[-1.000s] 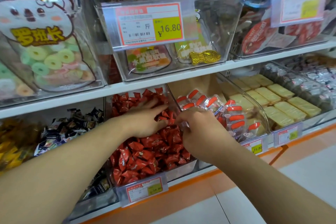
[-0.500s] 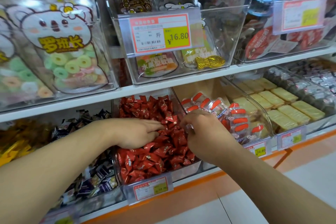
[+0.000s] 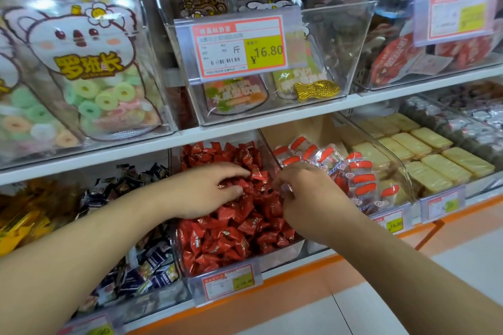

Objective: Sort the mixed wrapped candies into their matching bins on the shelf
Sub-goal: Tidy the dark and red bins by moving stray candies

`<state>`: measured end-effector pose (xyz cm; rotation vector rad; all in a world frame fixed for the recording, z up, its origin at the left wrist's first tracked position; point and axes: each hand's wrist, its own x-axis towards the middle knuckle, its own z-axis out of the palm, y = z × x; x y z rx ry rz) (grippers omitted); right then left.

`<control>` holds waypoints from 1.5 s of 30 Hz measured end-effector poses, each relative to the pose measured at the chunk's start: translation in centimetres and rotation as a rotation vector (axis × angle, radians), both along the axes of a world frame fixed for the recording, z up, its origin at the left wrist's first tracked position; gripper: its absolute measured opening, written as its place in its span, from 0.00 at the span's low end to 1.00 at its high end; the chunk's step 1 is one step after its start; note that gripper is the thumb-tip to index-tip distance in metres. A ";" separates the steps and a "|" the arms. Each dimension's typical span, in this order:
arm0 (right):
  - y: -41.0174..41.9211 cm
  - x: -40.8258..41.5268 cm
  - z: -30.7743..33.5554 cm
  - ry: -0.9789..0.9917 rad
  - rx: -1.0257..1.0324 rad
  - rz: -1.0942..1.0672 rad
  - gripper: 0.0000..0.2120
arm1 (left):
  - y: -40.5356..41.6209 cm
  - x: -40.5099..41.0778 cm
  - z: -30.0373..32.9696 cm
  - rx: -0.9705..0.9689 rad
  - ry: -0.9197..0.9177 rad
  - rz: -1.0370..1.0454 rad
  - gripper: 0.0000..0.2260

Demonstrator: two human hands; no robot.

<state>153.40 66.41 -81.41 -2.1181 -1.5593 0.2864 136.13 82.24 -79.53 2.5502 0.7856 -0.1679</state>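
Observation:
Red wrapped candies (image 3: 231, 236) fill a clear bin (image 3: 280, 255) at the middle of the lower shelf. My left hand (image 3: 204, 193) lies palm down on top of this red pile, fingers spread and pointing right, with the thumb pressed into the wrappers. Close to its right, my right hand (image 3: 310, 201) hovers over the bin's right side with its fingertips pinched on a small clear-wrapped candy (image 3: 287, 187). The neighbouring bin on the right holds clear packets with red-orange bands (image 3: 362, 179).
Left of the red bin lies a bin of dark blue and black candies (image 3: 152, 264), then yellow wrappers (image 3: 21, 223). Pale yellow biscuits (image 3: 435, 160) fill a bin further right. A price tag (image 3: 239, 49) fronts the upper shelf's clear bins. Orange trim edges the shelf base (image 3: 272, 304).
My left hand's fingers have lowered flat onto the red pile and now point right. The right hand has stayed pinched at the bin's right side. The view has shifted slightly.

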 end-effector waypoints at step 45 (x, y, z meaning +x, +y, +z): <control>-0.1 0.2 -0.1 0.026 0.030 0.034 0.23 | 2.1 3.6 -1.6 0.077 -0.033 0.105 0.29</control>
